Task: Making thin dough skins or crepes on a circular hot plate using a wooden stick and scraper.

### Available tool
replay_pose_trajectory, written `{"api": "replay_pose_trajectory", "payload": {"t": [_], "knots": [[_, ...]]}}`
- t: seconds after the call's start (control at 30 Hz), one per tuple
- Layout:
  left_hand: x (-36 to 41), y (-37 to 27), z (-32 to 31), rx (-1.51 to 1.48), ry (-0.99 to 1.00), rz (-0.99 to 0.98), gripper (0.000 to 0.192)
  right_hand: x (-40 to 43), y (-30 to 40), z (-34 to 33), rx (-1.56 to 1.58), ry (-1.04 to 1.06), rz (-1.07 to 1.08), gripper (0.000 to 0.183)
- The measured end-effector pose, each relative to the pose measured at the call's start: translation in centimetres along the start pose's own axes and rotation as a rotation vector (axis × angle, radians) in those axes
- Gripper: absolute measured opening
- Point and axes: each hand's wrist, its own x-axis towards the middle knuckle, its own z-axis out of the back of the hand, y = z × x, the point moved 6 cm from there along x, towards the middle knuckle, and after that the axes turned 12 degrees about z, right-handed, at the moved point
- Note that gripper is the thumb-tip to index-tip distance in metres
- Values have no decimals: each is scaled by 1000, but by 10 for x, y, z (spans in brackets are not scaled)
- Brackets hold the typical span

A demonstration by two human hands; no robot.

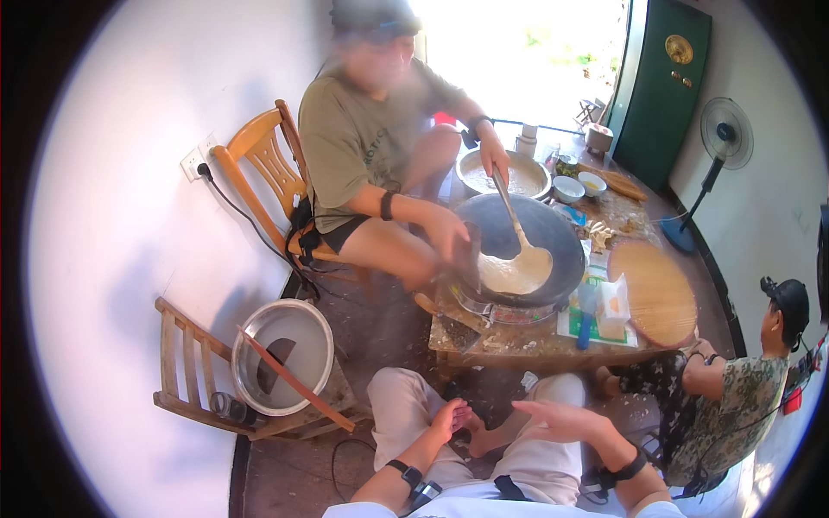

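Note:
My left hand (453, 416) hangs over my lap by one knee, fingers slightly curled, holding nothing. My right hand (550, 416) is above the other knee, palm down and fingers extended, also without anything in it. Before me, on a low wooden table (466, 340), a wide dark griddle pan (563, 259) sits over a round stove. Another person's hand moves a ladle (535, 262) through pale batter (505, 275) in the pan. That person's other hand, blurred, holds a dark flat scraper (475, 256) at the pan's near-left edge.
A round woven board (653, 294), a blue-handled spatula (585, 330) and a tissue pack (613, 307) lie at the right. Behind the pan are a batter basin (463, 175) and bowls (568, 189). A metal basin of cloudy liquid (329, 343) is at left. Another person (732, 401) sits right.

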Motion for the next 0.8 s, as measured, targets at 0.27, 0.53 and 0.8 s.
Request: {"api": "replay_pose_trajectory", "payload": {"t": [0.27,0.53,0.8], "knots": [[6,3,-2,75,-4,-4,29,4,-13,5,-95,-124,-115,64],[-1,4,1,112,-30,-6,28,13,16,44,-43,-510,46,63],[2,0,-1,121,-46,-2,29,-15,-40,54,-348,-402,-371,64]]}}
